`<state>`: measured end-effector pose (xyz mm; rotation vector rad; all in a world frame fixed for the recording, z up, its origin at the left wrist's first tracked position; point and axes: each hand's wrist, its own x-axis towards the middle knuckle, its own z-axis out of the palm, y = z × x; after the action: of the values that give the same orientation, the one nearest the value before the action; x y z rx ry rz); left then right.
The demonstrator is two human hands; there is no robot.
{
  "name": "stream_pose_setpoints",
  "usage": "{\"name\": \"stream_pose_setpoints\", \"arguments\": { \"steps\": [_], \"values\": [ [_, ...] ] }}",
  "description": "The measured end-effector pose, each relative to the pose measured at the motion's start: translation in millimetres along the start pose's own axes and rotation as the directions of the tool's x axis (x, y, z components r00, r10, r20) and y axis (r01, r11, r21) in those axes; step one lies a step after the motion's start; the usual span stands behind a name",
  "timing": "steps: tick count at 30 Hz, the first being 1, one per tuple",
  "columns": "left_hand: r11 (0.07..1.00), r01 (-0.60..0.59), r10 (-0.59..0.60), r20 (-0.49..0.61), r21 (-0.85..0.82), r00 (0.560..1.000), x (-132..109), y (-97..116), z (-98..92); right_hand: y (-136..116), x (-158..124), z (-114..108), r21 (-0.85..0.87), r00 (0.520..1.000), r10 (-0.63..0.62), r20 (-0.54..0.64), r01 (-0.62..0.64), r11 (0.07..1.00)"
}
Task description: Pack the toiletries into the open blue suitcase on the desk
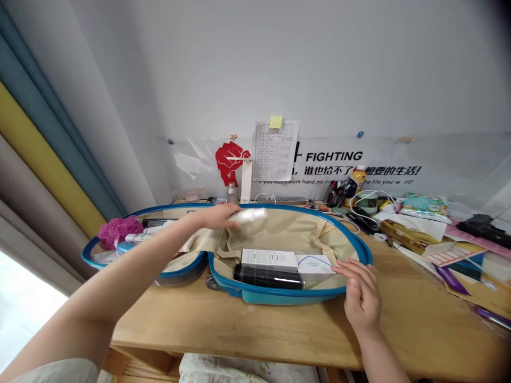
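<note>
An open suitcase with blue rims and a beige lining lies spread on the wooden desk. My left hand is closed on a white bottle, blurred by motion, above the back of the right half. My right hand rests at that half's right front rim, fingers stretched out, their tips by a white box. Beside it lie another white box with print and a black cylinder. In the left half are a pink bath puff and white tubes, partly hidden by my left arm.
The wooden desk extends in front of the suitcase. To the right are papers, a pack of wipes and pens. A yellow bottle, a silver bottle and a white lamp stand along the wall.
</note>
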<state>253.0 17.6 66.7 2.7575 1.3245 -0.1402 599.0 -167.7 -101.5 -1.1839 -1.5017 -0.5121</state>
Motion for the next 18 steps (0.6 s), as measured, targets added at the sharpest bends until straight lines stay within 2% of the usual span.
{"name": "stream_pose_setpoints", "arguments": {
  "steps": [3,6,10,18],
  "values": [
    [0.996,-0.091,0.091,0.105,-0.005,0.990,33.2,32.9,25.2,-1.4,0.8,0.1,0.009,1.000,-0.020,-0.012,0.020,1.000],
    [0.995,-0.102,0.098,0.198,0.008,0.975,55.7,45.1,48.2,-2.4,1.5,0.1,0.006,1.000,-0.009,-0.020,0.009,1.000],
    [0.994,-0.106,0.096,0.272,0.023,0.958,67.3,42.8,64.9,-2.4,1.9,-0.5,0.007,1.000,-0.015,-0.016,0.015,1.000],
    [0.994,-0.107,0.101,0.311,0.004,0.945,67.7,34.7,72.3,-2.7,1.5,-0.2,0.014,1.000,-0.016,-0.019,0.016,1.000]
  ]
}}
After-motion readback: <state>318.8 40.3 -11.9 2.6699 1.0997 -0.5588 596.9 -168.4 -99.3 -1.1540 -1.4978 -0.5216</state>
